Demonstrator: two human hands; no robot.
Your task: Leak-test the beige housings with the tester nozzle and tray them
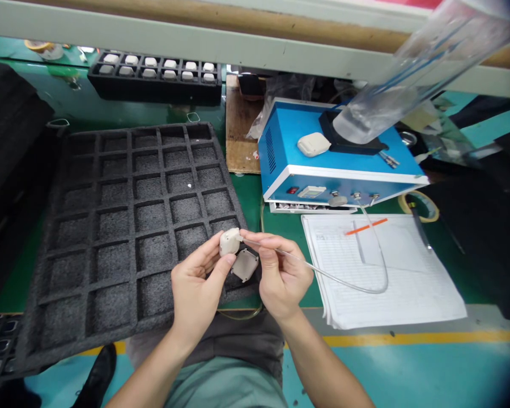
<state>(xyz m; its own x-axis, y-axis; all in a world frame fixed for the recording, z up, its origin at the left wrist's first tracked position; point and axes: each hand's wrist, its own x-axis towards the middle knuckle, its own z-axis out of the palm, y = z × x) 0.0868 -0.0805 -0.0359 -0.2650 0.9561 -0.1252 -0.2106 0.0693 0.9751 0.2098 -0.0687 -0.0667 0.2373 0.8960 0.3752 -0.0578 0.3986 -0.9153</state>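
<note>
My left hand [202,277] pinches a small off-white rounded-square plastic housing [230,242] between thumb and fingers. A thin clear tube [344,279] is gripped by my right hand [284,275], and its tip meets the right edge of the housing. The tube loops back to a port on the front of a blue box-shaped machine [276,127]. Between my hands is a square grey-faced part [245,265] with a dark edge, near the right corner of the black foam tray [89,226]. I cannot tell what supports it.
Another off-white housing [313,144] lies on the machine beside a clear cylinder [365,113]. Printed sheets [386,283] hold an orange stick [365,226] and a pen [419,224], near a tape roll [433,207]. Behind stands a black box [153,90] of white parts under a shelf edge [174,48].
</note>
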